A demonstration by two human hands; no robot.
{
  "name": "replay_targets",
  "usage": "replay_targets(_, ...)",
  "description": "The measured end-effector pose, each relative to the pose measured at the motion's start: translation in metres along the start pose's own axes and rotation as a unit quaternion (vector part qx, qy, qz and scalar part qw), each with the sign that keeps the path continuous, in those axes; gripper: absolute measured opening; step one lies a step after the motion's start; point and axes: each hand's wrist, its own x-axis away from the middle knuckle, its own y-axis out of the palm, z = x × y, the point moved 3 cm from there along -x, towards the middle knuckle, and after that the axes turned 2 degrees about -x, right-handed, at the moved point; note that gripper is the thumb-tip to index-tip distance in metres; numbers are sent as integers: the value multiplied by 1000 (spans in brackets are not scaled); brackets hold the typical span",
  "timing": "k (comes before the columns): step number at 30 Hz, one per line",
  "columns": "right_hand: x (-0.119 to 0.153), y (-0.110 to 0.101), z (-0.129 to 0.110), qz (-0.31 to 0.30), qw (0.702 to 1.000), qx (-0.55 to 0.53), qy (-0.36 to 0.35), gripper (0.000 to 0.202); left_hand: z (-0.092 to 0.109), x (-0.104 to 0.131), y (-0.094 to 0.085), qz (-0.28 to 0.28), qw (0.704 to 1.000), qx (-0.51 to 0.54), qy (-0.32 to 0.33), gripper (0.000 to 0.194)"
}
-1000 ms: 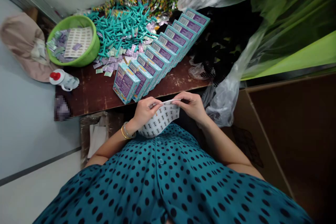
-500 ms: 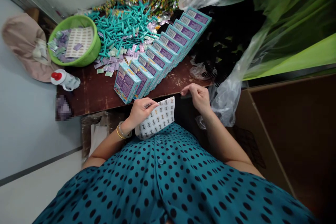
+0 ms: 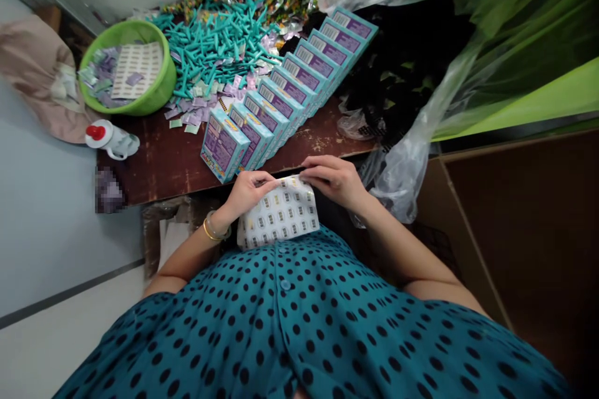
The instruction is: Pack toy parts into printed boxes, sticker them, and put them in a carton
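A white sticker sheet [image 3: 285, 215] with rows of small round printed labels hangs in front of my body, just below the table's near edge. My left hand [image 3: 250, 194] pinches its upper left part between thumb and fingers. At the sheet's upper right corner, the fingers of my right hand [image 3: 337, 181] are closed on the edge. Whether a single label is between the right fingertips is too small to tell. Beyond my hands stands a slanting row of teal and purple boxes [image 3: 224, 144], their barcoded sides facing up.
On the brown table [image 3: 154, 168] lie a heap of teal stick-like pieces [image 3: 210, 43] and small purple packets [image 3: 199, 109]. A green basin [image 3: 168, 75] holds packets and another sheet. A white bottle [image 3: 112, 139] stands left. Clear plastic [image 3: 397, 174] drapes over black items at right.
My right hand has moved left to the sheet's upper right corner and closed on it. The sheet has turned to lie more level and face me. My left hand keeps its hold.
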Motion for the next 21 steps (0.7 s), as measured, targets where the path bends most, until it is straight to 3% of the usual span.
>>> replay_targets(2, 4, -9, -11, -27, 999, -12, -30, 19, -5, -1, -4, -7, 1000, 16, -17, 31)
replay_targets(5, 3, -18, -21, -40, 998, -57, -12, 20, -5, -3, -6, -15, 1000, 8, -3, 28)
replay_targets(9, -9, -1, -16, -38, 999, 3, -23, 45, 3, -7, 1, -34, 999, 2, 26, 26)
replay_targets(12, -14, 13, -16, -28, 999, 26, -39, 48, 6, -6, 2, -31, 999, 15, 34, 24)
replay_targets(15, -15, 15, -31, -40, 998, -14, -42, 45, 0, -1, -5, -29, 998, 49, 18, 26)
replay_targets(18, -34, 10, -41, 20, 996, -85, 11, 49, -11, 8, -19, -39, 997, 68, 9, 28)
replay_targets(21, -77, 16, -28, 84, 987, -124, 51, 60, -21, 17, -37, -43, 997, 62, 28, 30)
